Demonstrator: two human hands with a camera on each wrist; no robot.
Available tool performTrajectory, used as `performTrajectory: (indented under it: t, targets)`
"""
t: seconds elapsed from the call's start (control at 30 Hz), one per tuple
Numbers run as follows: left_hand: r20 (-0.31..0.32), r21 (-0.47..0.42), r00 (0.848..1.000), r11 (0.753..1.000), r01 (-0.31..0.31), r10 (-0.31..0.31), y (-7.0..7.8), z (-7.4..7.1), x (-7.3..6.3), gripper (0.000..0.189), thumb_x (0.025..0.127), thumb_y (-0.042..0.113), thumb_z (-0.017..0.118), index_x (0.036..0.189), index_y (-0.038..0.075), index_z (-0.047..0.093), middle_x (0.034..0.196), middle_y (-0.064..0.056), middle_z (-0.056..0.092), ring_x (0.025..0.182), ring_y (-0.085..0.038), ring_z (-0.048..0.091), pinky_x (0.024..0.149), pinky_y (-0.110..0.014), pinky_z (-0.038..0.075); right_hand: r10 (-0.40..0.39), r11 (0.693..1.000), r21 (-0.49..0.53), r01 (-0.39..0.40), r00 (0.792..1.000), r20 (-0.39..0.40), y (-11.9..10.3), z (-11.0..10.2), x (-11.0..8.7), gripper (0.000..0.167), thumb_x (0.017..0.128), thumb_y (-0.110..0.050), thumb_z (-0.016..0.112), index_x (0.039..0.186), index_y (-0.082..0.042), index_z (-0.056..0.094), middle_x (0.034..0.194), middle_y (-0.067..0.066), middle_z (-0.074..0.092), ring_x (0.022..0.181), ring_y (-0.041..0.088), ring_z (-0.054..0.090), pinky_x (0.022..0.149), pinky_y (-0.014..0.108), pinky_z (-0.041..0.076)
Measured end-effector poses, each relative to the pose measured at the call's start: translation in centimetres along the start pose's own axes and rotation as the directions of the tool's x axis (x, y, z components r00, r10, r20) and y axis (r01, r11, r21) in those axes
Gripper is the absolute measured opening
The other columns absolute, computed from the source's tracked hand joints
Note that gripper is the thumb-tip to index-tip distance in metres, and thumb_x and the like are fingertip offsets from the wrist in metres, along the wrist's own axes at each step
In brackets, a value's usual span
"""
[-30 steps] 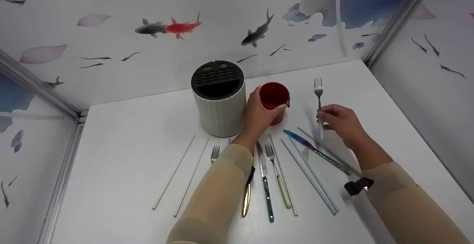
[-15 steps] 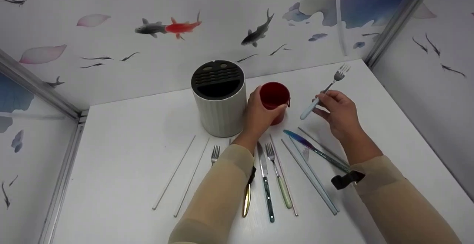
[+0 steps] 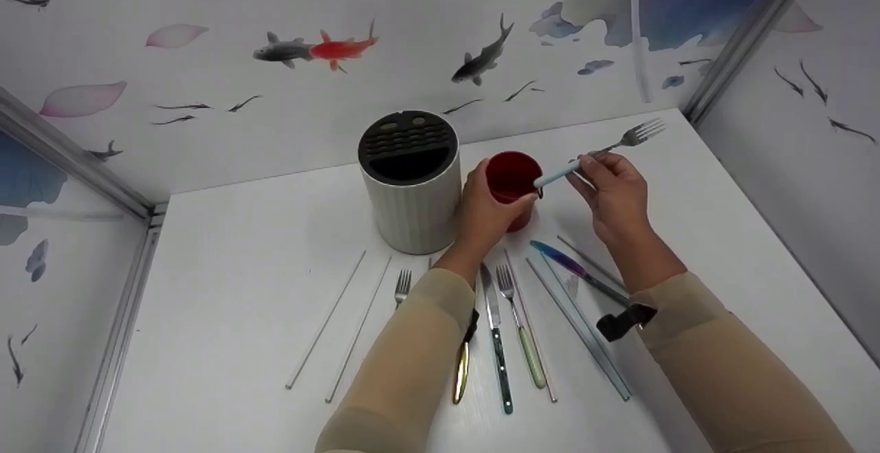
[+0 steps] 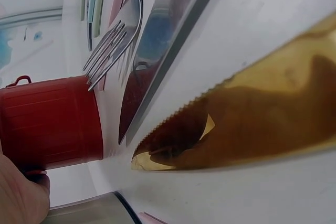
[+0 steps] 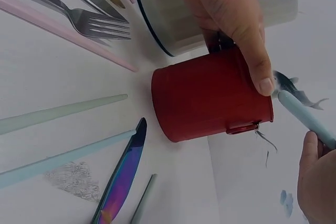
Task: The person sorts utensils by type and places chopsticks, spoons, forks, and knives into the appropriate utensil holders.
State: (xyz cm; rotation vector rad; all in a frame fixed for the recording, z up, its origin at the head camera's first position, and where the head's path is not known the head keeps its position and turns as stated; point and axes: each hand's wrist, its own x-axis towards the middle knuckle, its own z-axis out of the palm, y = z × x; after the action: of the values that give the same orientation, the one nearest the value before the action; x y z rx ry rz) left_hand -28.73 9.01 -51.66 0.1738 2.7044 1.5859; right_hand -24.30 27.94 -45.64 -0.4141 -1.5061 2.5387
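My left hand [image 3: 485, 209] grips the red cup [image 5: 210, 98] by its rim, with the thumb over the near side. The cup stands upright on the table beside the ribbed white utensil holder [image 3: 416, 212]. My right hand [image 3: 615, 195] pinches a fork [image 3: 567, 171] by its pale blue handle. In the head view the fork lies tilted, tines up to the right, the handle's end right at the cup's right rim. In the right wrist view the handle's end shows close beside the left thumb, above the cup's mouth.
Toward the front lie a rainbow knife [image 3: 570, 264], a dark-handled knife [image 3: 496, 343], a green-handled fork [image 3: 522, 333], a gold knife [image 4: 252, 114] and several thin sticks. Another fork [image 3: 403, 286] is partly under the left sleeve. Patterned walls stand behind and at both sides.
My right hand has raised the fork and brought it left toward the cup, turning it from upright to nearly level with its handle toward the rim. My left hand stays on the cup.
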Motion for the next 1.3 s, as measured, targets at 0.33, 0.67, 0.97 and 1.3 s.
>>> performTrajectory:
  t: [0.33,0.67,0.97,1.3]
  targets:
    - [-0.009,0.006,1.0,1.0,-0.01,0.01,-0.2,0.0,0.2,0.098,0.083,0.049,0.086,0.16,0.019,0.033,0.157,-0.001,0.049,0.143,-0.016,0.048,0.117,-0.036,0.047,-0.061,0.993,-0.105,0.059,0.998,-0.018,1.7,0.6,0.9,0.022,0.095,-0.009,0.074,0.112,-0.001,0.062,0.111,0.008,0.063,0.107,0.015,0.07,0.098,0.026,0.057]
    - [-0.015,0.02,0.999,0.999,-0.036,0.036,-0.4,0.0,0.3,0.099,0.082,0.047,0.087,0.159,0.016,0.035,0.156,-0.004,0.05,0.142,-0.017,0.049,0.119,-0.036,0.044,-0.099,0.968,-0.232,0.095,0.995,-0.005,3.0,1.3,1.3,0.018,0.097,-0.011,0.073,0.111,-0.003,0.066,0.109,0.008,0.064,0.103,0.015,0.071,0.094,0.024,0.059]
    - [-0.018,0.028,0.998,0.998,-0.062,0.062,-0.4,-0.1,0.3,0.098,0.079,0.043,0.091,0.157,0.016,0.037,0.153,-0.001,0.051,0.141,-0.015,0.05,0.119,-0.032,0.044,-0.119,0.878,-0.462,0.126,0.992,0.045,3.6,1.8,1.5,0.017,0.1,-0.018,0.07,0.11,-0.005,0.068,0.113,0.005,0.066,0.107,0.016,0.071,0.095,0.022,0.059]
    - [-0.017,0.03,0.998,0.998,-0.054,0.055,-0.4,-0.2,0.5,0.098,0.078,0.043,0.091,0.156,0.016,0.038,0.151,-0.001,0.052,0.139,-0.013,0.05,0.118,-0.031,0.044,-0.124,0.754,-0.639,0.151,0.988,0.088,3.6,2.1,1.5,0.023,0.101,-0.022,0.069,0.114,-0.003,0.07,0.114,0.006,0.069,0.105,0.018,0.069,0.091,0.019,0.057]
